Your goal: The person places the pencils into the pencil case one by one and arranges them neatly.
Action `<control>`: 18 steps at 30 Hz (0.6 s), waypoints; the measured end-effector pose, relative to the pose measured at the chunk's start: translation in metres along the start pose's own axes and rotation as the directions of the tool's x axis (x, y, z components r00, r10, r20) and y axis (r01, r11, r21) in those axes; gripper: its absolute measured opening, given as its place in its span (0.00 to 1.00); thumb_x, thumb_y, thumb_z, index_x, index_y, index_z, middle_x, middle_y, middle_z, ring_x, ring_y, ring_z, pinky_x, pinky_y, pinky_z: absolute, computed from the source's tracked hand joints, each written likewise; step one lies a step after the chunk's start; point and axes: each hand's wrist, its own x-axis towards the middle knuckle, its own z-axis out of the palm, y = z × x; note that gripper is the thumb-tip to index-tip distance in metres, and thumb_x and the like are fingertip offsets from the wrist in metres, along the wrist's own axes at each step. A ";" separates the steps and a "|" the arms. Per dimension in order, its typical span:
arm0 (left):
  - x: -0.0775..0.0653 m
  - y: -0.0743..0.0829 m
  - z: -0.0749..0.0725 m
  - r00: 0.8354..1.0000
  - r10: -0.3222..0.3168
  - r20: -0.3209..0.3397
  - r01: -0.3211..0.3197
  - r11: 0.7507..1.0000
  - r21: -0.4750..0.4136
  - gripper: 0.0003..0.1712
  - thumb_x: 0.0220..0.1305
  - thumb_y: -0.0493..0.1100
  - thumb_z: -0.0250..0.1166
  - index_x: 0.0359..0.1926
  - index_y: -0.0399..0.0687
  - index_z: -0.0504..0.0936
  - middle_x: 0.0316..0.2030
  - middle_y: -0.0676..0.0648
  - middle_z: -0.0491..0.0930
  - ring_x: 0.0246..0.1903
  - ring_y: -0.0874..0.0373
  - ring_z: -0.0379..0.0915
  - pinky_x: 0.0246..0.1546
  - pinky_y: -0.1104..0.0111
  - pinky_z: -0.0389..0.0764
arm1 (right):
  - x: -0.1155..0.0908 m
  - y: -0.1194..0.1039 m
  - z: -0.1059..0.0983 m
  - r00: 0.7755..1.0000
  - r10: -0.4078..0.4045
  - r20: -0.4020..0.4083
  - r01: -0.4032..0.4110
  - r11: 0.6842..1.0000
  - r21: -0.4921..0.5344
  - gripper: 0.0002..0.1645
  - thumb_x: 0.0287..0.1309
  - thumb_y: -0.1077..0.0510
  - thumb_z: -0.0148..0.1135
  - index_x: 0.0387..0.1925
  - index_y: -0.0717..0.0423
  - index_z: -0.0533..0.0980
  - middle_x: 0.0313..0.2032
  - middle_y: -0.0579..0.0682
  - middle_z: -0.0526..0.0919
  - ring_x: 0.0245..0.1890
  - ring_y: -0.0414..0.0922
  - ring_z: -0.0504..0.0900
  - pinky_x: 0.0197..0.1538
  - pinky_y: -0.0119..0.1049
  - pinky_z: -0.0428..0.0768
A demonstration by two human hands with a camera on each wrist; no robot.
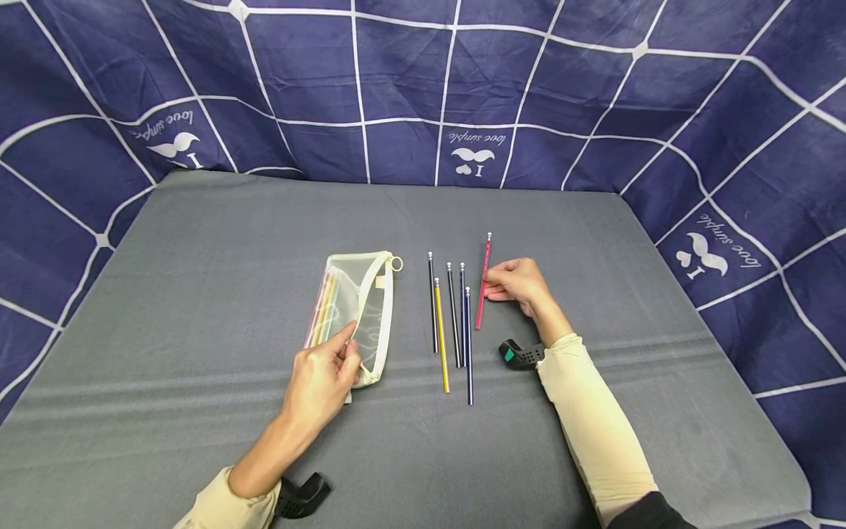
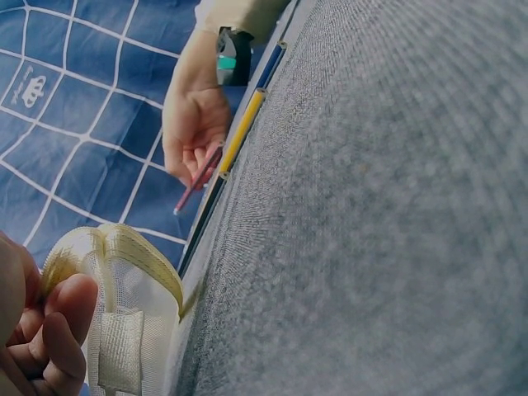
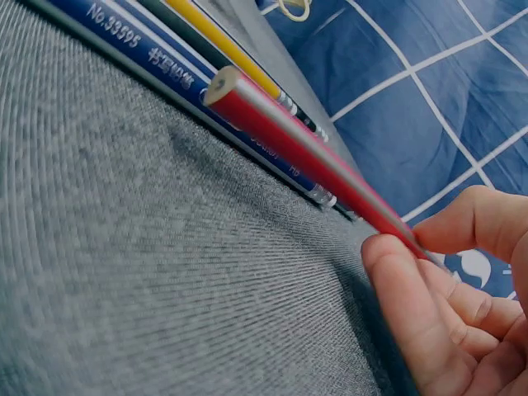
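My right hand point(image 1: 518, 283) pinches a red pencil point(image 1: 485, 283) between thumb and fingers; in the right wrist view its flat, unsharpened end point(image 3: 221, 85) points toward the camera. With my left hand point(image 1: 322, 382) I pinch the edge of a cream mesh pencil pouch point(image 1: 344, 258), whose zipper side gapes. Inside the pouch, pink and yellow pencils point(image 1: 324, 308) show through the mesh. Between the hands lie a yellow pencil point(image 1: 442, 345) and several dark pencils point(image 1: 453, 316), roughly side by side, with their metal-capped ends pointing away from me.
The grey cloth-covered table point(image 1: 218, 294) is backed and flanked by a blue checked curtain point(image 1: 403, 81). A black strap device sits at each wrist, the right one point(image 1: 518, 355) with a green patch. A zipper ring point(image 1: 396, 264) sticks out at the pouch's far corner.
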 end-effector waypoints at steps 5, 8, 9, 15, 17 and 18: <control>0.000 0.000 0.000 1.000 0.009 -0.007 -0.009 1.000 0.000 0.19 0.57 0.26 0.60 0.51 0.28 0.82 0.16 0.54 0.79 0.12 0.70 0.72 0.12 0.79 0.70 | -0.001 -0.003 0.002 1.000 -0.018 0.010 0.018 0.998 0.054 0.04 0.58 0.73 0.57 0.36 0.70 0.75 0.20 0.50 0.83 0.19 0.40 0.84 0.28 0.31 0.84; 0.000 0.000 0.000 1.000 0.008 -0.008 -0.008 1.000 -0.001 0.19 0.57 0.25 0.60 0.51 0.28 0.82 0.16 0.54 0.79 0.12 0.70 0.72 0.12 0.79 0.70 | -0.002 -0.004 0.005 0.999 -0.026 0.026 0.024 0.996 0.088 0.04 0.58 0.74 0.56 0.36 0.69 0.75 0.21 0.50 0.84 0.19 0.40 0.84 0.28 0.31 0.83; 0.000 0.001 0.000 1.000 0.007 -0.007 -0.007 1.000 -0.001 0.19 0.57 0.25 0.60 0.51 0.28 0.82 0.16 0.54 0.79 0.12 0.70 0.72 0.12 0.79 0.70 | -0.002 -0.004 0.006 0.999 -0.029 0.032 0.026 0.995 0.098 0.04 0.58 0.74 0.55 0.36 0.69 0.75 0.21 0.50 0.84 0.19 0.40 0.84 0.28 0.31 0.83; 0.000 0.001 0.000 1.000 0.005 -0.003 -0.005 1.000 -0.001 0.19 0.58 0.25 0.60 0.51 0.28 0.82 0.16 0.54 0.79 0.11 0.70 0.72 0.11 0.79 0.70 | -0.003 -0.002 0.014 0.997 -0.033 0.063 0.024 0.990 0.136 0.05 0.59 0.74 0.55 0.36 0.68 0.75 0.21 0.50 0.84 0.19 0.40 0.84 0.28 0.31 0.83; 0.000 0.001 0.000 1.000 0.006 -0.003 -0.006 1.000 0.000 0.19 0.57 0.25 0.61 0.51 0.28 0.82 0.16 0.54 0.79 0.11 0.70 0.72 0.11 0.79 0.70 | -0.004 -0.002 0.017 0.997 -0.031 0.075 0.020 0.990 0.143 0.05 0.59 0.75 0.55 0.37 0.69 0.74 0.21 0.51 0.84 0.20 0.40 0.85 0.29 0.31 0.84; 0.000 0.001 -0.001 1.000 0.007 -0.003 -0.007 1.000 0.001 0.19 0.57 0.25 0.61 0.51 0.28 0.82 0.16 0.54 0.79 0.11 0.70 0.72 0.11 0.79 0.70 | -0.004 -0.002 0.018 0.996 -0.029 0.080 0.017 0.990 0.143 0.05 0.58 0.75 0.55 0.37 0.70 0.74 0.21 0.51 0.84 0.20 0.40 0.85 0.29 0.32 0.84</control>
